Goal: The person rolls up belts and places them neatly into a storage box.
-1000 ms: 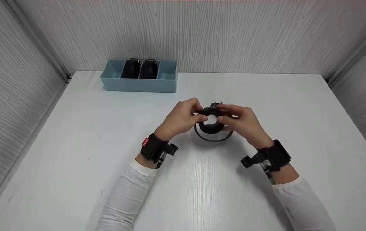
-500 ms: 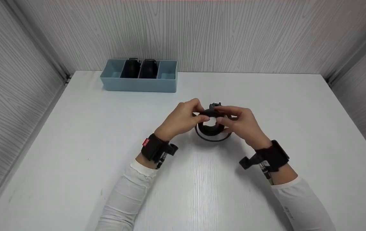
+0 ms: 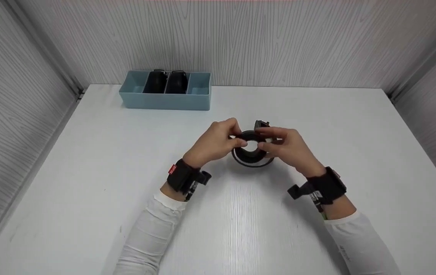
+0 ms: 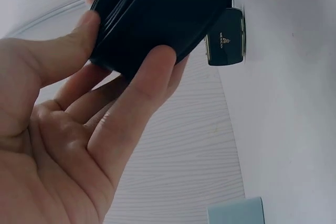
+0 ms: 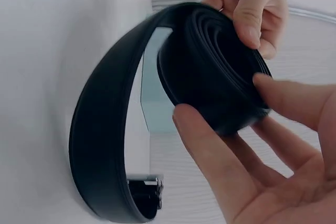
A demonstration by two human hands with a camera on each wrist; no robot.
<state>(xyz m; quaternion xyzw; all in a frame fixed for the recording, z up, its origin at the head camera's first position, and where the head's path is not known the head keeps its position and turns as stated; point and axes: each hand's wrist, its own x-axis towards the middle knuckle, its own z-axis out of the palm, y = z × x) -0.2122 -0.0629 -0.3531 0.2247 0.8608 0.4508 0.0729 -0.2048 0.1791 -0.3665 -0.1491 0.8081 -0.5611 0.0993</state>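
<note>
Both hands hold a black belt (image 3: pixel 251 152) wound into a coil just above the middle of the white table (image 3: pixel 88 172). The left hand (image 3: pixel 216 142) pinches the coil's left side, the right hand (image 3: pixel 288 147) its right, the buckle (image 3: pixel 260 124) sticking out behind. A blue tray (image 3: pixel 164 101) stands at the far left edge.

Between your left hand (image 3: pixel 218 141) and your right hand (image 3: pixel 286 147), the coiled black leather belt (image 3: pixel 250 152) has wound tighter over the last second: the loose outer loop that sagged toward you below the coil has drawn in close against it. The belt's dark metal buckle (image 3: pixel 261 124) now stands a little higher behind the coil, on the side toward the blue plastic tray (image 3: pixel 166 100).
</note>
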